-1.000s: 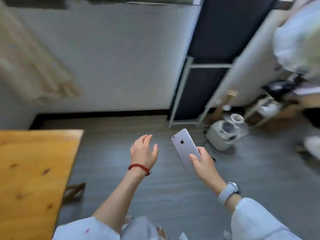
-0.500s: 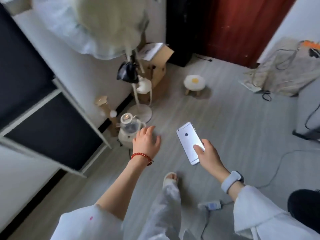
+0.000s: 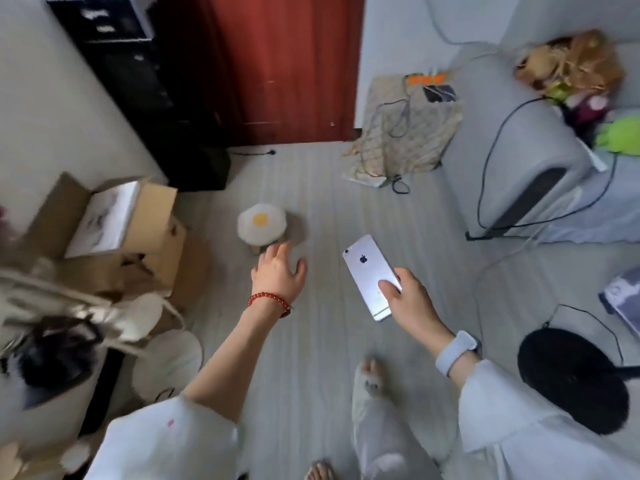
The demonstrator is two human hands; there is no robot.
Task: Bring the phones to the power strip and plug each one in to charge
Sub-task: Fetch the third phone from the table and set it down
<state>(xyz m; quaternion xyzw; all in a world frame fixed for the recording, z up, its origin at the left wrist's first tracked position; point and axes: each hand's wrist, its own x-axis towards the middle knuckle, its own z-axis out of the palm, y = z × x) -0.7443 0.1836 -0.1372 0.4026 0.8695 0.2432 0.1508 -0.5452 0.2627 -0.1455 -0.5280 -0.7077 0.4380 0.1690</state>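
A slim silver phone with a rounded metal back (image 3: 372, 276) was held in the right hand (image 3: 410, 303), carried in the air above the pale grey plank floor (image 3: 311, 341). Its back was turned upward and its long axis pointed up and away from the palm. The lower end was gripped, and most of the body was left projecting beyond the fingertips. The thumb (image 3: 387, 285) was laid across the back near the lower half, while the other fingers were curled around the far edge, so the hand was closed firmly on the phone. This grip was judged to suit carrying rather than plugging, since the charging end was buried toward the palm.

The left hand (image 3: 278, 275) was held empty, with its fingers loosely spread and slightly bent, nothing being touched. It was probably kept out for balance during walking. Just beyond its fingertips a small white stool with a fried-egg cushion (image 3: 261, 224) was seen on the floor. Black cables (image 3: 485, 188) were trailed well beyond the right fingers, beside a grey sofa (image 3: 512, 161). No power strip could be made out.
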